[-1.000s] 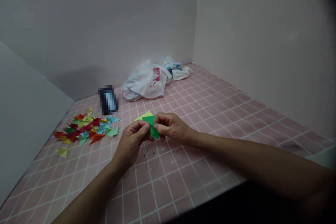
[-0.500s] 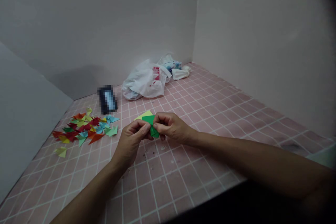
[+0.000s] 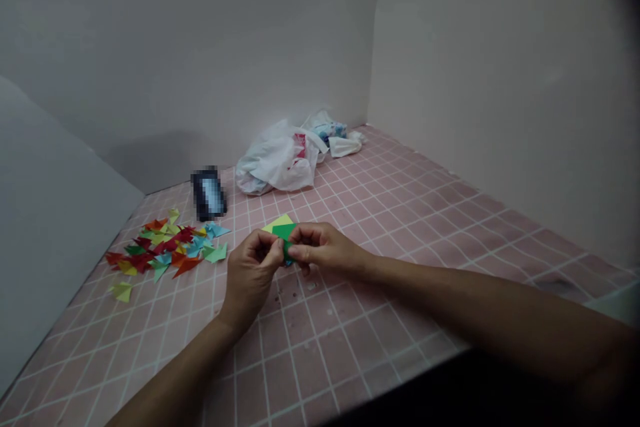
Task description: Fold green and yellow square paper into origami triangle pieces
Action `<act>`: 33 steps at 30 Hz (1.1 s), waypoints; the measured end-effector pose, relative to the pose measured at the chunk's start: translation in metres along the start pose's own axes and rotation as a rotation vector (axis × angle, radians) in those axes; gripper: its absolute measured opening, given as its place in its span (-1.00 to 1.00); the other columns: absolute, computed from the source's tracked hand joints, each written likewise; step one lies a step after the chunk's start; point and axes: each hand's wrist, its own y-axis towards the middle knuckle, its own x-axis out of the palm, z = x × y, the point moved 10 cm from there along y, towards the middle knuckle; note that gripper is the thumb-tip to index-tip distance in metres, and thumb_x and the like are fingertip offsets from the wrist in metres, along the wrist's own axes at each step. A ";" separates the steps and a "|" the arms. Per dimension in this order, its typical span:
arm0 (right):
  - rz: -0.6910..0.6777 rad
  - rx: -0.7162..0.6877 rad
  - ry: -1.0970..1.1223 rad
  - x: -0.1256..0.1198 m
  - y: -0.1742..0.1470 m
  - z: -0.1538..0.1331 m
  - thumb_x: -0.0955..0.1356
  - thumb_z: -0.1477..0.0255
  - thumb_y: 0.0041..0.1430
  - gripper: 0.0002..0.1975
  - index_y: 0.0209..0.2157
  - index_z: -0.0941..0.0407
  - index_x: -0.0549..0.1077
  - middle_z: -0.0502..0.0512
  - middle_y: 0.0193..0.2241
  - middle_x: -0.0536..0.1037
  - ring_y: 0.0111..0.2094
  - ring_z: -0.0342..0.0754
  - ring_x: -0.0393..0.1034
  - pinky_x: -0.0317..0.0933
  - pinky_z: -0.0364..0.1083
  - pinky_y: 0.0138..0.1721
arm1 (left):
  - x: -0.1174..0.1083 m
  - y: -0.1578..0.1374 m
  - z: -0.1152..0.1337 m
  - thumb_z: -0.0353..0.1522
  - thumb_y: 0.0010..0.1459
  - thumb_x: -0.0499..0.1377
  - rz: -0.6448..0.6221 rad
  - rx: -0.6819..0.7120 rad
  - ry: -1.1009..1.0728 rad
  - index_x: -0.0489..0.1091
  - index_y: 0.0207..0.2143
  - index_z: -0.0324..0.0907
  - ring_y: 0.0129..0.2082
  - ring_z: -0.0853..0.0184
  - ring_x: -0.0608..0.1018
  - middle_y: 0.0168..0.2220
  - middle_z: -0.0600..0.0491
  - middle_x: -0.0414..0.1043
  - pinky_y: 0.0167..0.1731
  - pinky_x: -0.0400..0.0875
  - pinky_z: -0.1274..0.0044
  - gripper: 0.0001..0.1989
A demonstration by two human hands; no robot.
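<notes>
Both hands meet at a small piece of green folded paper (image 3: 287,250), mostly covered by fingers. My left hand (image 3: 255,267) pinches its left side between thumb and forefinger. From the right, my right hand (image 3: 323,247) has its thumb and fingers closed on the same paper. A flat green area (image 3: 284,231) shows just above the fingertips; I cannot tell whether it belongs to the held piece or lies behind it. Beyond it, yellow paper (image 3: 277,221) lies on the table, partly hidden.
Left of my hands, many small folded paper pieces (image 3: 167,243) in several colours lie heaped. A blurred dark device (image 3: 209,193) stands behind them. White plastic bags (image 3: 277,157) sit by the walls on the pink checked tabletop (image 3: 400,193).
The fingertips have drawn closer together, and less of the green folded paper shows between them. The whole view has shifted slightly; the things on the table keep their places.
</notes>
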 end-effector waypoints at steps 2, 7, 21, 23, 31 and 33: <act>0.009 0.010 -0.018 0.000 0.000 0.003 0.44 0.36 0.08 -0.79 -0.45 0.16 0.38 -0.07 -0.53 0.47 -0.59 -0.26 0.33 0.23 -0.23 -0.55 | -0.001 -0.001 0.001 -0.36 0.06 0.28 0.019 0.016 0.013 0.42 -0.54 -0.17 -0.58 0.41 0.45 -0.60 0.15 0.43 -0.52 0.34 0.60 -0.84; 0.100 0.019 -0.087 -0.007 -0.001 0.000 0.42 0.43 0.06 -0.86 -0.47 0.16 0.38 -0.12 -0.61 0.41 -0.63 -0.26 0.28 0.18 -0.25 -0.60 | 0.000 -0.002 -0.008 -0.35 0.09 0.27 0.019 -0.026 -0.079 0.42 -0.51 -0.18 -0.57 0.41 0.47 -0.60 0.15 0.44 -0.50 0.35 0.59 -0.85; 0.131 -0.034 -0.149 -0.010 -0.003 -0.016 0.40 0.42 0.06 -0.87 -0.46 0.15 0.38 -0.11 -0.60 0.38 -0.61 -0.26 0.27 0.17 -0.24 -0.59 | 0.009 0.002 -0.022 -0.28 0.09 0.34 -0.136 -0.163 -0.248 0.49 -0.49 -0.22 -0.54 0.42 0.48 -0.59 0.11 0.48 -0.42 0.37 0.59 -0.80; 0.141 -0.053 -0.157 -0.010 -0.004 -0.020 0.40 0.42 0.07 -0.86 -0.47 0.14 0.36 -0.11 -0.60 0.39 -0.62 -0.26 0.26 0.17 -0.24 -0.59 | 0.009 0.002 -0.018 -0.27 0.12 0.32 -0.150 -0.136 -0.258 0.50 -0.48 -0.21 -0.52 0.42 0.49 -0.58 0.11 0.49 -0.41 0.37 0.58 -0.79; 0.164 -0.092 -0.156 -0.015 -0.004 -0.019 0.41 0.40 0.11 -0.84 -0.45 0.15 0.37 -0.06 -0.57 0.47 -0.58 -0.24 0.35 0.24 -0.22 -0.54 | 0.013 0.001 -0.019 -0.31 0.09 0.34 -0.163 -0.128 -0.288 0.53 -0.38 -0.19 -0.50 0.41 0.50 -0.52 0.12 0.50 -0.40 0.40 0.57 -0.87; 0.153 -0.126 -0.167 -0.014 -0.004 -0.021 0.41 0.39 0.15 -0.85 -0.41 0.15 0.40 -0.02 -0.51 0.52 -0.53 -0.22 0.39 0.29 -0.21 -0.49 | 0.013 0.001 -0.016 -0.34 0.07 0.35 -0.165 -0.113 -0.281 0.51 -0.42 -0.19 -0.50 0.41 0.50 -0.53 0.12 0.50 -0.39 0.41 0.57 -0.89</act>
